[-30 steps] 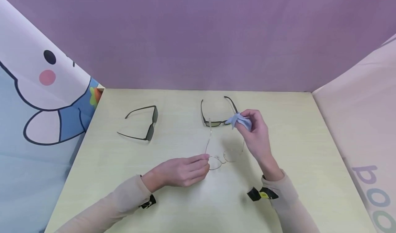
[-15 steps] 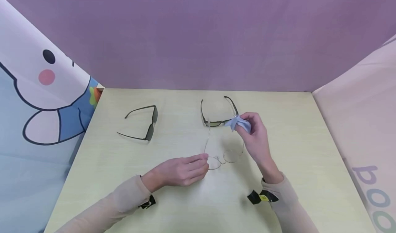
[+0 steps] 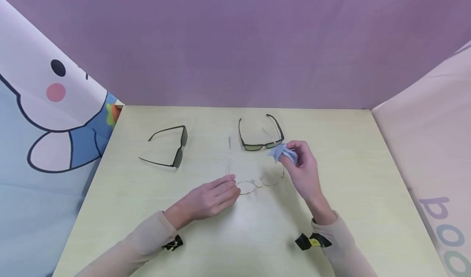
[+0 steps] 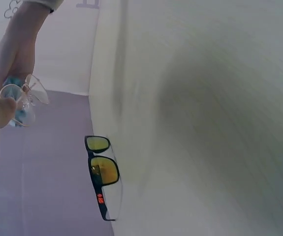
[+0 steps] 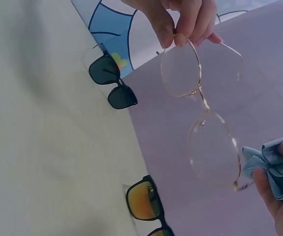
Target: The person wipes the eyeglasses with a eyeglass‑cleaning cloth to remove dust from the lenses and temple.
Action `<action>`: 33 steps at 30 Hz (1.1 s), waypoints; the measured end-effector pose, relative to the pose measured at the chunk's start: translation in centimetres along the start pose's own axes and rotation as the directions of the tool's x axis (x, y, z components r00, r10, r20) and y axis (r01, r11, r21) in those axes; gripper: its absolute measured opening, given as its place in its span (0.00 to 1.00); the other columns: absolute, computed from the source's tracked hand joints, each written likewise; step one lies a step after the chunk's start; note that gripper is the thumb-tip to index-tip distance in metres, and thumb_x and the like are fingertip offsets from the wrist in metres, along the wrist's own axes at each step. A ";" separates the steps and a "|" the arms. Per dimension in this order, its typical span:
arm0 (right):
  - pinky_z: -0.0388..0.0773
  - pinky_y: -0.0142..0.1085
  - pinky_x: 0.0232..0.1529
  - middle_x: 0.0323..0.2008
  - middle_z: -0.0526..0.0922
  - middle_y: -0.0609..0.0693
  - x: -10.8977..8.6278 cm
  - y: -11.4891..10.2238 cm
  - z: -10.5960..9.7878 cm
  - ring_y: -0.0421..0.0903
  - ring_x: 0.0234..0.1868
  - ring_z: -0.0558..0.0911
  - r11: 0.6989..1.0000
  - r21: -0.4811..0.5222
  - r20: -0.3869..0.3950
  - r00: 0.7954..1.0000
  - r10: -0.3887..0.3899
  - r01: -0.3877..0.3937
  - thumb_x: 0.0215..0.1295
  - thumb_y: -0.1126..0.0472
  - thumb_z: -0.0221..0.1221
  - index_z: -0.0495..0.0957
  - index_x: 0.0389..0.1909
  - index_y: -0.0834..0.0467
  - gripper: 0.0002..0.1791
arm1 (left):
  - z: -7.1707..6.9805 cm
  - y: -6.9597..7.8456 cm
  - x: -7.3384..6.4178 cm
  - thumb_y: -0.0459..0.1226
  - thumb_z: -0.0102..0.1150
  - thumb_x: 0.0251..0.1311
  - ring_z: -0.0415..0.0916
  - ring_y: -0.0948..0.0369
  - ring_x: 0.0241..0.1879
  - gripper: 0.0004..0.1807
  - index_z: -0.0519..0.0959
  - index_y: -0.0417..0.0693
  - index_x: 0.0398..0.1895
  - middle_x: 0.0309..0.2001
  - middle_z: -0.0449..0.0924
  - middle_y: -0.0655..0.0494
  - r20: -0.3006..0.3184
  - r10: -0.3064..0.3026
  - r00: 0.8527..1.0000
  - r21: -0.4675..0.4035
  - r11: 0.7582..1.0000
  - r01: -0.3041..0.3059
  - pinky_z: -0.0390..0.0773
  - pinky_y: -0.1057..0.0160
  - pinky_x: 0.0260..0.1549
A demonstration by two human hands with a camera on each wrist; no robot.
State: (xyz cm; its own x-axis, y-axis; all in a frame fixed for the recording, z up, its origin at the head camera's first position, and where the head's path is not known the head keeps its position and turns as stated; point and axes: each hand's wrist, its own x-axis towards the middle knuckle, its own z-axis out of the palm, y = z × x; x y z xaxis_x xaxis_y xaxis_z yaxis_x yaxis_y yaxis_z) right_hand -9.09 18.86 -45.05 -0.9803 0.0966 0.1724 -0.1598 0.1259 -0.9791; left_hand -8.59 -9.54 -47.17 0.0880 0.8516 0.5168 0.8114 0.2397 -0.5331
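Note:
Thin gold-rimmed eyeglasses (image 5: 204, 100) are raised above the table with both temples unfolded. My left hand (image 3: 206, 197) pinches them at the outer edge of the left lens, thumb and forefinger on the rim in the right wrist view. A crumpled light-blue cloth (image 3: 282, 152) is held between the thumb and fingers of my right hand (image 3: 305, 170). It wraps the right temple, whose tip sticks out beyond the cloth. The cloth hides the middle of that temple. In the left wrist view, the cloth shows behind the lenses.
Dark-framed sunglasses with yellow-green lenses (image 3: 253, 147) lie unfolded on the table (image 3: 342, 166), just beyond the cloth. Black sunglasses (image 3: 179, 156) rest farther left, temples pointing left. A purple panel (image 3: 235, 44) stands along the back edge, with printed sheets on both sides.
The gold eyeglasses and my left hand have shifted left and slightly away from me. My right hand has come nearer with the cloth, and the right temple's tip now shows past it.

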 end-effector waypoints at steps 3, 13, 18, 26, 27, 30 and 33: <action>0.81 0.26 0.48 0.49 0.81 0.48 -0.4 0.6 -0.2 0.41 0.48 0.81 0.999 -0.012 0.004 0.999 0.032 -0.032 0.66 0.78 0.58 0.70 0.52 0.69 0.16 | 0.3 -0.1 -0.7 0.21 0.46 0.73 0.86 0.57 0.46 0.19 0.88 0.41 0.41 0.43 0.89 0.50 -0.022 -0.050 0.999 -0.002 0.999 0.050 0.80 0.56 0.63; 0.83 0.26 0.49 0.52 0.80 0.62 -1.9 2.5 -0.6 0.40 0.48 0.81 0.990 -0.027 0.024 0.990 0.136 -0.135 0.68 0.77 0.58 0.70 0.53 0.69 0.15 | 1.2 -0.1 -3.0 0.23 0.43 0.77 0.86 0.54 0.45 0.19 0.87 0.36 0.42 0.41 0.88 0.47 -0.031 -0.258 0.966 -0.080 0.964 0.255 0.82 0.56 0.60; 0.83 0.27 0.49 0.54 0.78 0.65 -2.6 3.3 -0.7 0.40 0.49 0.81 0.983 -0.024 0.041 0.982 0.182 -0.181 0.68 0.77 0.57 0.69 0.54 0.69 0.16 | 2.4 -0.2 -4.3 0.24 0.43 0.77 0.86 0.53 0.44 0.17 0.86 0.35 0.41 0.40 0.87 0.46 -0.023 -0.362 0.932 -0.081 0.930 0.360 0.82 0.56 0.60; 0.84 0.28 0.50 0.54 0.78 0.65 -3.3 4.4 -0.7 0.40 0.49 0.81 0.976 -0.033 0.044 0.975 0.218 -0.216 0.69 0.75 0.58 0.69 0.54 0.68 0.15 | 4.2 0.2 -5.9 0.30 0.45 0.80 0.84 0.52 0.43 0.16 0.84 0.34 0.41 0.39 0.85 0.45 0.019 -0.544 0.839 -0.159 0.827 0.540 0.78 0.53 0.65; 0.84 0.29 0.50 0.54 0.78 0.65 -3.4 4.4 -0.7 0.40 0.49 0.81 0.975 -0.034 0.044 0.974 0.220 -0.219 0.69 0.75 0.58 0.69 0.54 0.68 0.15 | 4.4 0.3 -6.1 0.31 0.47 0.79 0.84 0.52 0.44 0.15 0.84 0.34 0.41 0.39 0.85 0.44 0.023 -0.566 0.824 -0.175 0.809 0.561 0.78 0.53 0.65; 0.84 0.29 0.50 0.54 0.78 0.65 -3.7 4.6 -0.7 0.40 0.48 0.81 0.972 -0.034 0.048 0.971 0.232 -0.231 0.69 0.74 0.58 0.69 0.54 0.68 0.15 | 4.9 0.5 -6.7 0.31 0.56 0.73 0.83 0.50 0.45 0.09 0.84 0.33 0.41 0.39 0.85 0.43 0.039 -0.624 0.781 -0.204 0.760 0.617 0.77 0.52 0.65; 0.84 0.29 0.50 0.54 0.78 0.66 -3.9 4.8 -0.7 0.39 0.48 0.82 0.970 -0.035 0.052 0.969 0.243 -0.242 0.70 0.74 0.58 0.69 0.54 0.67 0.15 | 5.4 0.7 -7.2 0.27 0.66 0.62 0.83 0.49 0.45 0.06 0.84 0.33 0.41 0.40 0.84 0.44 0.053 -0.670 0.740 -0.232 0.713 0.662 0.76 0.51 0.66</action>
State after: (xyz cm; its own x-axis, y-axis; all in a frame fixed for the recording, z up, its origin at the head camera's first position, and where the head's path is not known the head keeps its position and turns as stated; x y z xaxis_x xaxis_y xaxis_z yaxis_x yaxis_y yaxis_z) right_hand -5.94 19.74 -50.31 -0.9943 0.0733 -0.0769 0.0862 0.1331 -0.9873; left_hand -11.76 -13.03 -54.90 -0.5091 0.4946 0.7044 0.7708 0.6262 0.1173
